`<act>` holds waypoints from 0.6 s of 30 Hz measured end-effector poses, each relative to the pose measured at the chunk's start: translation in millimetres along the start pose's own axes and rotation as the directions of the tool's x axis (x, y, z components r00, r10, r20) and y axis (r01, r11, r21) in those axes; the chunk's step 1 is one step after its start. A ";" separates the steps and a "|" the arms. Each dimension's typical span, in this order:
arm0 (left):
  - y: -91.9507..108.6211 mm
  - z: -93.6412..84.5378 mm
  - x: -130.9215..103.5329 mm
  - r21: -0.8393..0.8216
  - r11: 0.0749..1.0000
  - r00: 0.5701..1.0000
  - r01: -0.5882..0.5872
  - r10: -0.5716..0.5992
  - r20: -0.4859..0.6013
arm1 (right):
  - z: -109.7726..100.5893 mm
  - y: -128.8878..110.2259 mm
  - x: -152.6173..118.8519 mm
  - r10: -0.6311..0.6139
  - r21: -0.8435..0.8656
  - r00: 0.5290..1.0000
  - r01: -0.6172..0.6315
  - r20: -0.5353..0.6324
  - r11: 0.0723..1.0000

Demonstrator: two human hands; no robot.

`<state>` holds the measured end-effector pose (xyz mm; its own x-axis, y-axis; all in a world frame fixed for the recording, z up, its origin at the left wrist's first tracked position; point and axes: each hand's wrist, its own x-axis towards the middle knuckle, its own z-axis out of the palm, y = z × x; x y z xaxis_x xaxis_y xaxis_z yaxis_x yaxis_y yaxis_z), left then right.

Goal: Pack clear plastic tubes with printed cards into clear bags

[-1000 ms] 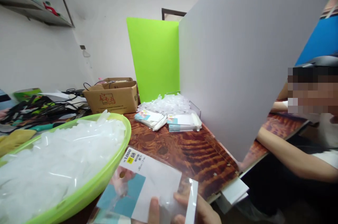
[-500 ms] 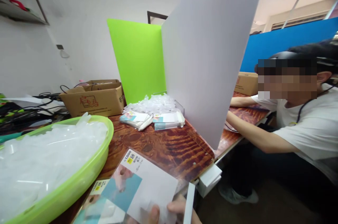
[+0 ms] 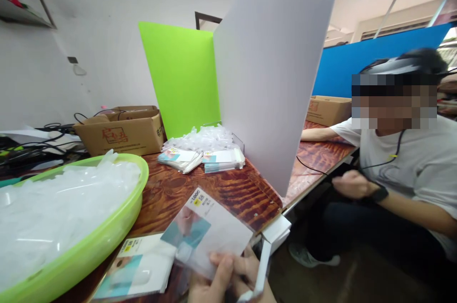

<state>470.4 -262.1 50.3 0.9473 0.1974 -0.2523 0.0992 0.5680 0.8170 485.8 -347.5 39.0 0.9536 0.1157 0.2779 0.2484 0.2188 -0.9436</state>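
Well — left hand (image 3: 209, 286) and right hand (image 3: 250, 274) nearly closed on a card packet (image 3: 228, 227); green basin (image 3: 117, 231) alongside — grey partition (image 3: 264, 79) beyond.

The bottom edge cuts off the left hand (image 3: 211, 286) and the right hand (image 3: 252, 269), and their fingers hide the low part of the card packet (image 3: 214, 231). The small print on the packet is too tiny to read. That packet also covers a corner of the packet stack (image 3: 137, 267) at the lower left. The left edge cuts off the green tub (image 3: 107, 255), the black cords (image 3: 53, 143) and the shelf (image 3: 23, 13). The front of the cardboard box (image 3: 119, 136) hides most of its inside. On the right, colored squares cover the other person's (image 3: 407, 165) face, and the gray divider (image 3: 264, 79) hides one of that person's hands.
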 end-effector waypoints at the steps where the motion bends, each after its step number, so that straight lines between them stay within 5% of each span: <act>1: 2.0 6.0 0.4 -0.055 0.998 1.000 -0.006 0.007 0.021 | -3.7 0.8 -0.5 -0.039 -0.014 0.999 0.039 -0.010 0.999; 6: 17.6 27.5 -2.7 -0.240 0.966 0.991 0.093 -0.066 0.118 | -20.2 9.7 -3.4 -0.133 -0.062 0.984 0.126 -0.121 0.990; 11: 10.6 28.0 7.2 -0.284 0.955 0.991 0.082 -0.047 0.126 | -19.5 1.0 -3.2 0.001 0.236 0.949 0.077 -0.314 0.969; 18: -18.0 -2.1 -1.3 0.227 0.964 0.955 0.139 -0.191 0.228 | -28.2 5.1 35.5 0.016 -0.261 0.879 -0.159 -0.477 0.952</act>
<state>466.7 -271.0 34.8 0.9548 -0.1021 -0.2792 0.2965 0.3940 0.8700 525.7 -369.6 38.9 0.9231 -0.3569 0.1431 0.1289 -0.0633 -0.9896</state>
